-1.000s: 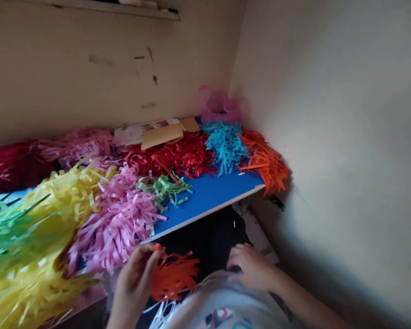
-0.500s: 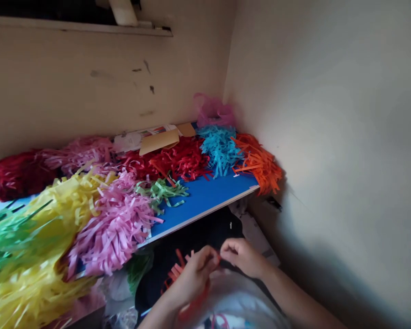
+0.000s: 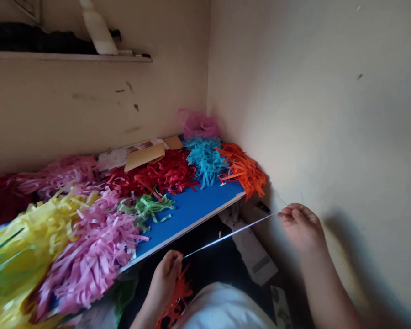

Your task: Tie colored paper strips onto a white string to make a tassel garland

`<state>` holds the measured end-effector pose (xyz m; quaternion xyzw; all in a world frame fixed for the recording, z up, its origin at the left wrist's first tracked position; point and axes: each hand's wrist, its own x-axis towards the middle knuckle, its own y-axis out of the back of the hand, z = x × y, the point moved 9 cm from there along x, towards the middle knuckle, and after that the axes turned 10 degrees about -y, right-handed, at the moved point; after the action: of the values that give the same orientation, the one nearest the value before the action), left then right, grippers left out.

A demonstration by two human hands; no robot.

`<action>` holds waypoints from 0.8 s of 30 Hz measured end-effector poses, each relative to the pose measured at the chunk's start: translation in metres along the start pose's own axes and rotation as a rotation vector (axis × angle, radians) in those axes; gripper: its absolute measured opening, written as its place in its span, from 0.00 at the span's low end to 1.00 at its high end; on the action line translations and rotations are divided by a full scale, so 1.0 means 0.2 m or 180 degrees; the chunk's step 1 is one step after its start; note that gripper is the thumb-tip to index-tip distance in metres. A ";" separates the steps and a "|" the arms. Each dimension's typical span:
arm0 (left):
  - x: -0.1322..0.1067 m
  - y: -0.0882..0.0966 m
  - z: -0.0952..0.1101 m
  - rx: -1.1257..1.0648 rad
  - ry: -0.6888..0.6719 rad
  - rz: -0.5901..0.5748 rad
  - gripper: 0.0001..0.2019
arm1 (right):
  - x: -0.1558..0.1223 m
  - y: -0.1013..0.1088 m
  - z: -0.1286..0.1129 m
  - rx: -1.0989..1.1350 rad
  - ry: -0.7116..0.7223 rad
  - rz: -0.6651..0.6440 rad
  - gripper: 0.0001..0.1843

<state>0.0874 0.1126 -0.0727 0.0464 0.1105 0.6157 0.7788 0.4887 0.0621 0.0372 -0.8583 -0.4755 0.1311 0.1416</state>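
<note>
A thin, pale string (image 3: 228, 236) is stretched taut, slanting up from left to right between my two hands. My left hand (image 3: 167, 272) is closed, its thumb and fingers pinching the lower end. Out by the right wall, my right hand (image 3: 303, 225) pinches the other end, and a fine tail sticks out past its fingertips. An orange-red paper fringe (image 3: 174, 299) hangs just below and beside my left hand, over my lap. Whether my left fingers also grip that fringe is hidden.
Fringe bunches cover much of the blue table (image 3: 192, 208): pink (image 3: 92, 246), yellow (image 3: 51, 228), green (image 3: 150, 205), red (image 3: 171, 171), light blue (image 3: 207, 160) and orange (image 3: 245, 169). Brown card (image 3: 144, 156) lies behind. A shelf (image 3: 68, 56) holds a white bottle (image 3: 98, 32).
My hands were close together over my lap; now they are wide apart, the right one far out to the right, with the string drawn tight between them. The view has shifted up and right.
</note>
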 end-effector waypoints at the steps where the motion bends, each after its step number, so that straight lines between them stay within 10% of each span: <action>1: -0.01 0.01 0.00 0.0114 -0.0051 -0.0002 0.25 | 0.02 0.00 -0.01 -0.0048 -0.0014 -0.0029 0.11; 7: -0.06 0.01 0.06 0.0729 -0.0431 -0.0069 0.17 | 0.04 -0.11 -0.02 0.0497 -0.0531 -0.0434 0.09; 12: -0.08 0.03 0.31 0.1018 -0.1309 0.0307 0.12 | -0.19 -0.48 0.13 -0.0493 -0.0550 -0.0698 0.12; 17: -0.08 -0.04 0.16 -0.1272 0.0119 0.0328 0.14 | -0.43 -0.93 0.41 -0.2158 -0.0098 -0.1623 0.16; 24: -0.17 -0.16 0.07 -0.3239 0.1057 0.0416 0.14 | -0.53 -0.99 0.54 -0.2576 0.0155 -0.1673 0.17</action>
<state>0.1139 0.0736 -0.0621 -0.4280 -0.0833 0.6377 0.6351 0.2416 0.0851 0.0192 -0.6980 -0.6857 -0.1248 -0.1643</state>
